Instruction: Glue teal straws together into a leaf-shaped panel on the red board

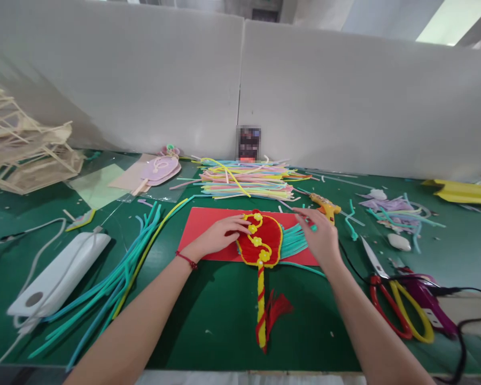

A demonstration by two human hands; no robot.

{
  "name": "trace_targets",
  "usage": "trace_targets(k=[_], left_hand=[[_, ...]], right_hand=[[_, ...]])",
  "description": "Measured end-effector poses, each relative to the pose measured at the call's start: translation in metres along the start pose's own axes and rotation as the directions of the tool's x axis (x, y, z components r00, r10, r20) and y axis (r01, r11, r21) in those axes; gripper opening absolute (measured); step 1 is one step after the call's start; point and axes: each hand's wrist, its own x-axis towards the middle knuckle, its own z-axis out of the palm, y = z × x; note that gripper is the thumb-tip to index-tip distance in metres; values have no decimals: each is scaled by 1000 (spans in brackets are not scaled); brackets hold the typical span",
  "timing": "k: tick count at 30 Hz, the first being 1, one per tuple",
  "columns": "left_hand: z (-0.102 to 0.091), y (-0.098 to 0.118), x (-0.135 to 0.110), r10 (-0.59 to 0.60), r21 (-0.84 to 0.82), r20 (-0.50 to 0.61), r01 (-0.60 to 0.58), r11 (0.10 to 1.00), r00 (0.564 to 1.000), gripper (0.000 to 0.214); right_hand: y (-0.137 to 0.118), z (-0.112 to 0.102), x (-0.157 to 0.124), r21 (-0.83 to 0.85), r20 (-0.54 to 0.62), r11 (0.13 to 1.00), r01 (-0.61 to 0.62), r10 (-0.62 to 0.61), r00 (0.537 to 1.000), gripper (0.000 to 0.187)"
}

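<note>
A red fan with a yellow border (246,250) lies on a red sheet (200,219). Yellow flowers and curled yellow stems run down its face, and its yellow handle (261,305) is wound with red. My left hand (224,233) rests at the fan's upper left edge, fingers stretched loosely over it. To the right of the fan, my right hand (321,235) is closed, seemingly pinching a short teal pipe cleaner (313,228); its fingertips are small and partly hidden. Under that hand, a row of teal pipe cleaners (292,240) reaches toward the fan. A red tassel (279,306) lies beside the handle.
Scissors (379,267) and a purple device with a black cord (428,305) lie right. An orange-yellow glue gun (324,206) sits behind my right hand. Loose pipe cleaners (124,272) and a white power strip (64,272) are left. A colourful pipe-cleaner pile (244,179) lies behind.
</note>
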Motion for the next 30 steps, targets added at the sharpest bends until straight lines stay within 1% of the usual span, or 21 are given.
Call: trace_targets(k=[2,3,4,5,7,9,10,12,15,18,20,23,27,30], left_hand=[[1,-3,2,-36,-52,-88,32,998,995,25],[2,-4,3,-72,-70,-153,62,996,986,24],[2,-5,3,-119,-82,-225,103,991,967,24],[2,-5,4,-170,-84,-297,152,985,940,23],[1,-4,5,-253,-60,-408,251,966,877,21],[0,1,5,-303,-26,-465,329,944,832,19],[0,4,5,-323,-19,-469,356,934,822,18],[2,10,6,-380,-49,-439,401,915,814,16],[10,14,11,-454,-112,-390,448,887,801,15],[21,13,18,-484,-139,-412,472,871,772,17],[25,11,22,-503,-160,-423,484,860,754,18],[25,12,27,-522,-190,-414,490,851,746,20],[22,14,29,-531,-217,-420,486,846,736,33],[22,12,28,-549,-230,-437,502,834,712,31]], right_hand=[[3,-21,-7,17,25,997,-72,71,997,29],[5,-30,-13,22,57,995,-101,99,993,30],[6,-36,-20,25,96,992,-125,122,988,32],[7,-41,-28,22,130,990,-138,134,982,32],[7,-45,-43,22,197,992,-123,116,973,32],[4,-44,-54,40,249,995,-93,80,965,31],[1,-42,-57,55,271,995,-84,66,960,30],[-5,-38,-60,90,314,992,-92,60,948,26],[-15,-27,-60,150,380,978,-143,76,922,20],[-25,-14,-64,203,420,956,-211,109,901,20],[-28,-6,-69,232,428,942,-240,123,895,21],[-29,3,-76,268,429,924,-271,138,893,22],[-27,6,-79,302,425,900,-315,169,889,25],[-26,7,-79,328,415,881,-341,189,890,29]])
